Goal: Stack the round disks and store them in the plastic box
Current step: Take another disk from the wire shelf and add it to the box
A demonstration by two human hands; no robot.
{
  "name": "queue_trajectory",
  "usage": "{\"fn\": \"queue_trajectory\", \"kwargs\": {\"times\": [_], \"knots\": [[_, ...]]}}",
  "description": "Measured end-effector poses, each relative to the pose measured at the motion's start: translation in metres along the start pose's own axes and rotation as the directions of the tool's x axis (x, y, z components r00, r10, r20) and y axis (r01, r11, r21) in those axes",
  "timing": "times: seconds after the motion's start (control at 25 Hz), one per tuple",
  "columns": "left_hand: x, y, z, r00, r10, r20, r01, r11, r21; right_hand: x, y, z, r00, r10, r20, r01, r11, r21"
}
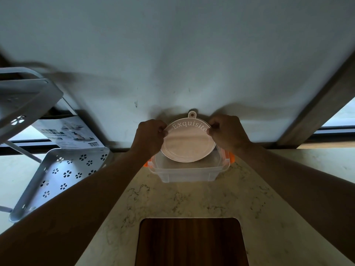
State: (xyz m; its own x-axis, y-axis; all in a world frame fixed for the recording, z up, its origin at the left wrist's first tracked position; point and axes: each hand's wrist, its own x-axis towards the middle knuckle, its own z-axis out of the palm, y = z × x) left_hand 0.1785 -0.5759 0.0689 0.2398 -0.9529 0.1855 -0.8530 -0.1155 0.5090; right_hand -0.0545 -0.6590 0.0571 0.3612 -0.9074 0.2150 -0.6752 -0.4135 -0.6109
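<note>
A pale pink round disk [189, 144] with the raised word "Exquisite" and a small hanging tab at its top is held tilted over the clear plastic box [187, 172]. Its lower edge dips inside the box's rim. A dark edge shows just behind its top; I cannot tell whether more disks are stacked behind it. My left hand [150, 138] pinches the disk's left edge. My right hand [227, 132] pinches its right edge. The box has orange latches on both sides and stands on the marble counter against the wall.
A white metal rack [63, 172] with flower-shaped cutouts stands at the left, with a printed cardboard package [69, 133] behind it. A dark wooden board [190, 242] is set into the marble counter [192, 200] at the near edge. A white wall rises behind the box.
</note>
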Motion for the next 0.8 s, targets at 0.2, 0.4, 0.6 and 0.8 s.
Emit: {"fn": "queue_trajectory", "kwargs": {"times": [0.2,0.4,0.6,0.8], "knots": [[0.000,0.002,0.007,0.997,0.008,-0.083,-0.005,0.999,0.034,-0.001,0.002,0.002,0.996,-0.071,-0.049,0.071,0.997,-0.012],[-0.001,0.001,0.010,0.997,0.040,-0.070,-0.035,0.997,0.074,-0.006,0.001,0.002,0.989,-0.139,-0.048,0.139,0.990,-0.011],[-0.005,0.006,0.011,0.995,0.093,-0.035,-0.089,0.992,0.093,-0.005,0.003,0.003,0.979,-0.200,-0.028,0.197,0.977,-0.080],[-0.005,0.008,0.011,0.996,0.088,-0.016,-0.086,0.991,0.105,-0.006,0.006,0.006,0.970,-0.242,-0.035,0.236,0.963,-0.133]]}}
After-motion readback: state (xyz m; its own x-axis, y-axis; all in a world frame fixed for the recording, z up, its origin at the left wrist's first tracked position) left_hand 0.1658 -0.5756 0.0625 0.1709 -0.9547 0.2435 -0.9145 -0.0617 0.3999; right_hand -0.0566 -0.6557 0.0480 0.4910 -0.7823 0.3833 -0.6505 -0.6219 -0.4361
